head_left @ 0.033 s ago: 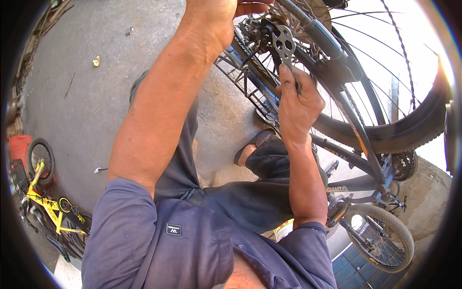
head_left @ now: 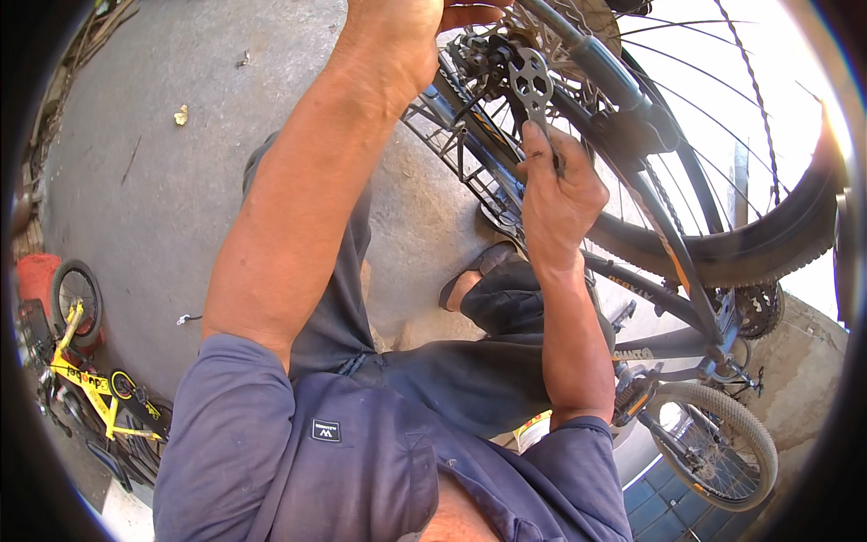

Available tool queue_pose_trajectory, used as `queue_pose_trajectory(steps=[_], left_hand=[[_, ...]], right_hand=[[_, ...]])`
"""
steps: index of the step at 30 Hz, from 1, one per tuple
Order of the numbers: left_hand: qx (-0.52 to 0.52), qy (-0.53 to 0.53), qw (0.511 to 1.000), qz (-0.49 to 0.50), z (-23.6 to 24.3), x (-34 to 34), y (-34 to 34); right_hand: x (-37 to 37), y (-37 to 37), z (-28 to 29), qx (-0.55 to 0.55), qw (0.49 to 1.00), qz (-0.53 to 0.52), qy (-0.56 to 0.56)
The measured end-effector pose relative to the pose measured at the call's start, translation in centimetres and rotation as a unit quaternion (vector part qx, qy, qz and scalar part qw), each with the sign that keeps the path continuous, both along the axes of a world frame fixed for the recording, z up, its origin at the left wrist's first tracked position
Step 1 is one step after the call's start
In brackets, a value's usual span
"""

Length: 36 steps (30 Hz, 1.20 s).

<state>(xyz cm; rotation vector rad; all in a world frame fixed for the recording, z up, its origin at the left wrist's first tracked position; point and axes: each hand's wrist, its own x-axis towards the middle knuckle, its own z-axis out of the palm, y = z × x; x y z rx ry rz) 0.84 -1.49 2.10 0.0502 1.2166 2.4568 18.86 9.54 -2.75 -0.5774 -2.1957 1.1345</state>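
My left hand [head_left: 411,32] reaches to the top edge beside the bicycle's hub, its fingers curled and partly out of view, so what they grip is hidden. My right hand [head_left: 560,181] grips a flat metal spanner [head_left: 533,81] with several hexagonal holes. The spanner's upper end is at the axle fittings [head_left: 495,61] of the dark bicycle's wheel, near the brake disc and frame tubes [head_left: 614,72]. The big tyre [head_left: 750,257] curves below and right of that hand.
A yellow bicycle [head_left: 90,388] lies by a red object [head_left: 38,280] at the left. A second wheel [head_left: 750,452] is at lower right. My sandalled foot [head_left: 474,275] rests on the concrete floor [head_left: 163,199]. A dark metal rack [head_left: 442,144] sits above it.
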Motion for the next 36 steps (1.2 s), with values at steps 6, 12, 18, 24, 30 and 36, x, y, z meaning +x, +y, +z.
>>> queue_pose_trajectory(steps=[6, 12, 18, 24, 30, 36], left_hand=[[0.013, 0.007, 1.0, 0.0, -0.4, -0.3, -0.1], [0.008, 0.003, 1.0, -0.002, -0.5, -0.3, -0.2], [0.001, -0.004, 1.0, -0.008, 0.0, -0.2, -0.3], [-0.002, -0.008, 1.0, -0.008, 0.3, 0.0, -0.1], [-0.012, -0.022, 1.0, -0.009, 0.9, 0.2, -0.2], [-0.009, -0.015, 1.0, -0.007, 0.7, 0.3, -0.2]], right_hand=[[0.4, 0.2, -0.9, -0.006, 1.0, 0.01, -0.016], [-0.3, 0.6, -2.0, 0.035, 0.999, 0.01, -0.029], [-1.1, 0.6, -3.8, 0.032, 0.998, 0.01, -0.047], [-1.4, 0.5, -4.2, 0.029, 0.997, 0.008, -0.075], [-0.9, 0.1, -1.5, 0.024, 0.996, -0.007, -0.086], [-0.2, 0.2, -1.1, -0.013, 0.999, -0.001, -0.05]])
